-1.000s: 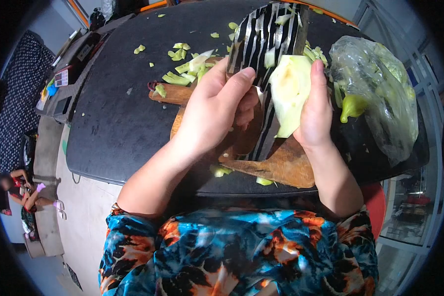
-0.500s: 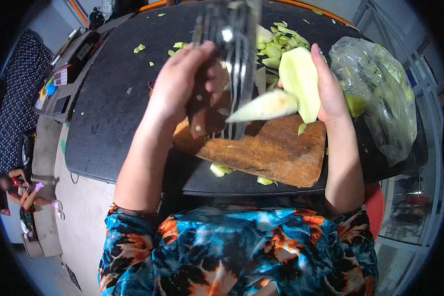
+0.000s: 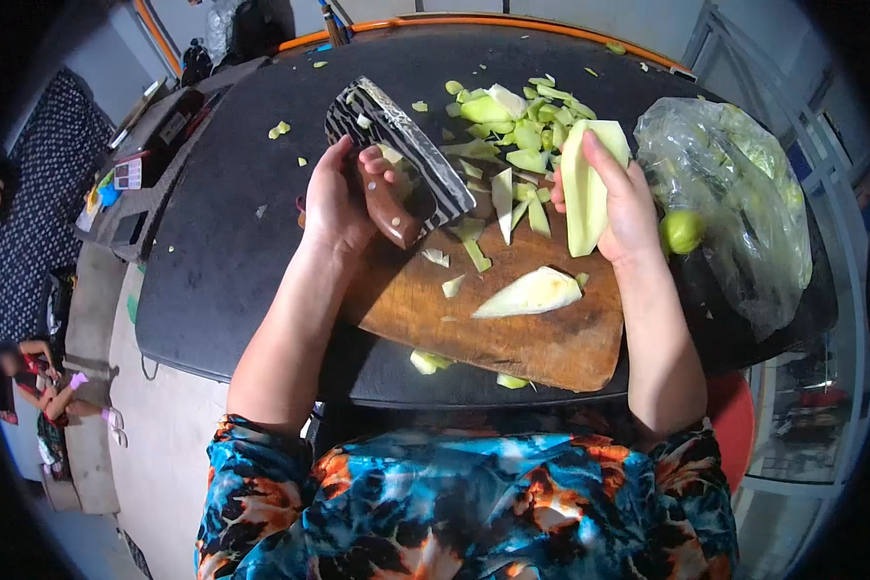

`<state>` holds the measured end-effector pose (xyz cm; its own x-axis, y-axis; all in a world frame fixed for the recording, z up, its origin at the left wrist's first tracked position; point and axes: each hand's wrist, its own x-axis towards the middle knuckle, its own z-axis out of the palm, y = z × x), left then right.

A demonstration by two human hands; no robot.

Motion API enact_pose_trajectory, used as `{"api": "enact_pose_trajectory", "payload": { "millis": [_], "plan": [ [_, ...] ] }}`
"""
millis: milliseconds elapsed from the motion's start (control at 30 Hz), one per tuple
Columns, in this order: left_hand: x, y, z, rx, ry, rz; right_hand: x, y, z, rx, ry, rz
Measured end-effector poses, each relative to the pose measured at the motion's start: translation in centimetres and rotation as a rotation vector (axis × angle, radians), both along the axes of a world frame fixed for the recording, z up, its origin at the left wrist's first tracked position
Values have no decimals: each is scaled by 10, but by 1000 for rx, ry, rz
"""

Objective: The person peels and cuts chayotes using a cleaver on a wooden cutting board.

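My left hand (image 3: 343, 198) is closed around the wooden handle of a cleaver (image 3: 396, 145), whose broad blade points up and away over the board's far left corner. Bits of pale peel cling to the blade. My right hand (image 3: 628, 208) holds a peeled pale green fruit (image 3: 582, 193), possibly a green mango, upright above the board's right side; a flat cut face shows. On the wooden cutting board (image 3: 541, 343) lies a cut slice (image 3: 534, 294) with a whitish face, along with several small scraps.
Green peelings and slices (image 3: 527, 121) are heaped beyond the board on the black table (image 3: 222, 222). A clear plastic bag (image 3: 735, 193) stands at the right, beside a whole green fruit (image 3: 683, 232). Another person (image 3: 48, 387) sits far left. A red seat (image 3: 733, 425) shows at the lower right.
The cleaver has swung down from upright, its blade now lower and tilted left. The cut slice has dropped from beside the fruit onto the board. My right hand still holds the fruit.
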<state>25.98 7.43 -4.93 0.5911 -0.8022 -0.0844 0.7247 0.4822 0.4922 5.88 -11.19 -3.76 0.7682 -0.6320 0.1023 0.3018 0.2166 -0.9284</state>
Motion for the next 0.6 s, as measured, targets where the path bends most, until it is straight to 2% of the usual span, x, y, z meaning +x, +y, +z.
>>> {"api": "enact_pose_trajectory", "payload": {
  "millis": [67, 233, 333, 400, 500, 600],
  "plan": [
    [6, 0, -8, -87, 44, -69, 0, -5, -7, 73, -47, 3],
    [-10, -8, -12, -99, 60, 4, -1, 6, 6, 143, 74, -108],
    [-12, -11, -20, -93, 51, -28, -32, 0, 11, 57, 9, -71],
    [-12, -13, -24, -97, 47, -58, -80, 0, 18, -62, -59, -105],
    [-10, -12, -26, -94, 4, -115, -191, -19, 4, -237, 167, -288],
    [-8, -14, -28, -87, -26, -185, -304, -18, -10, -238, 385, -436]
  ]
}}
